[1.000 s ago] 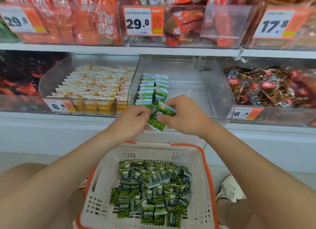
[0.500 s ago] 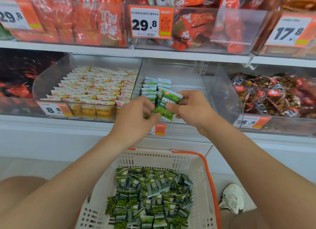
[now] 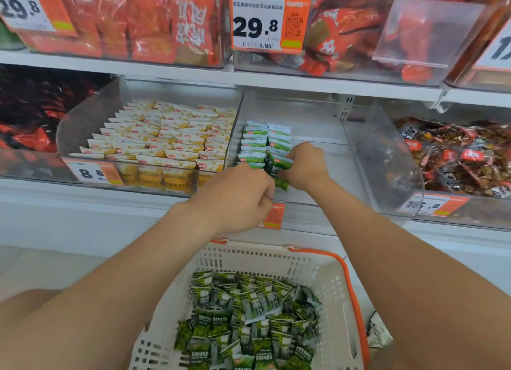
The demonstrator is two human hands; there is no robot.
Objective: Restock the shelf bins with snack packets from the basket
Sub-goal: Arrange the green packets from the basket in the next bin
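Green packets (image 3: 277, 172) have seemingly moved into the bin (image 3: 340, 173).

Green packets (image 3: 249, 322) lie heaped in the white basket (image 3: 329, 284).

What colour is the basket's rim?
Orange: the basket rim shows best in the head view.

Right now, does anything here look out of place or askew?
Nothing stands out. The green rows stand neat in the bin; the heap lies inside the basket; the left hand and right hand hold a packet.
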